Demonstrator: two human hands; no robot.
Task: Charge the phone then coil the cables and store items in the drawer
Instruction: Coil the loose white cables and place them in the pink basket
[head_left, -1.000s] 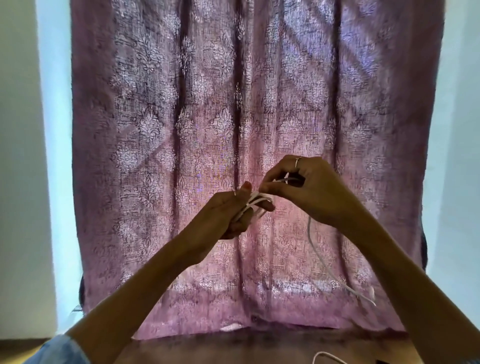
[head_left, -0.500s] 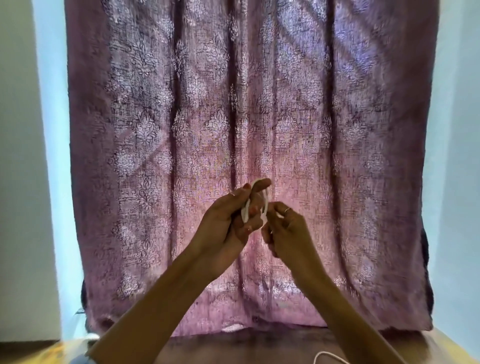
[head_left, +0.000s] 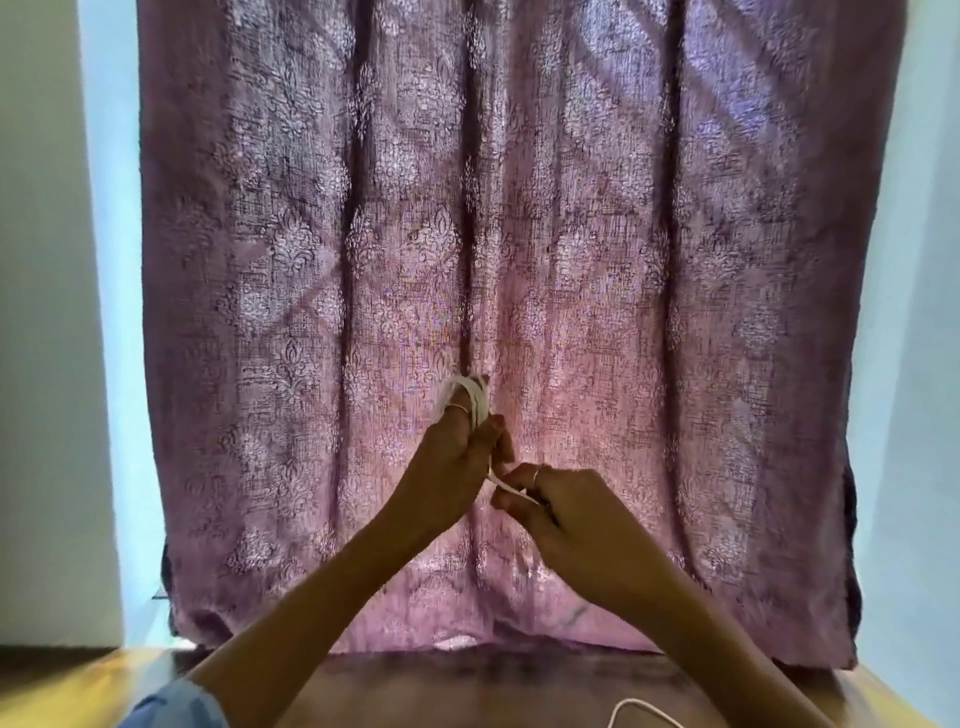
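Cable coil (head_left: 470, 397) above hands, before curtain (head_left: 571, 234).

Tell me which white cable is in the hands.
The coiled white cable, wound over the left hand and pinched by the right hand; the other cable lies on the table.

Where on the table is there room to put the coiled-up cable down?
The wooden table looks bare between the forearms, below the curtain's hem. Lower right is taken: a second white cable loops there. The left hand and right hand hold the white cable above it.
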